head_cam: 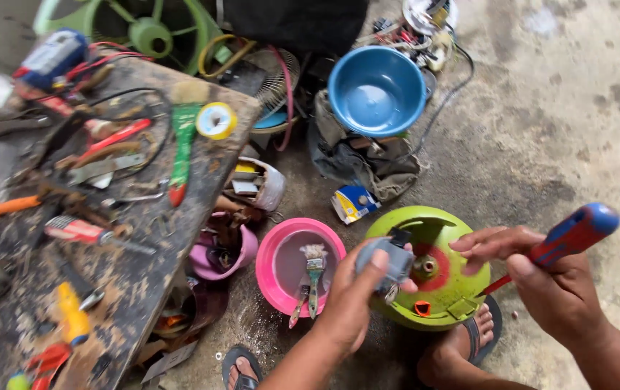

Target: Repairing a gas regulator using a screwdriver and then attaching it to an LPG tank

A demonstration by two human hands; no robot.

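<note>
The floor is bare grey concrete, stained and patchy, with dark blotches toward 2 o'clock. Low in the middle stands a green cylinder, seen from above, between the person's sandalled feet. The left hand holds a small grey part over the cylinder's top, fingers curled around it and thumb pressed on its upper face. The right hand grips a screwdriver with a red-and-blue handle, fingers wrapped tight around it, index finger stretched out toward the part; the shaft runs down toward the cylinder's rim. At 9 o'clock from the hands, a pink bowl holds a paintbrush. At 12 o'clock a blue bowl sits on crumpled cloth, with tangled wires beyond it. The whole left side is a scuffed wooden bench crowded with tools, a green-handled brush and a tape roll. A green fan lies at 11 o'clock.
</note>
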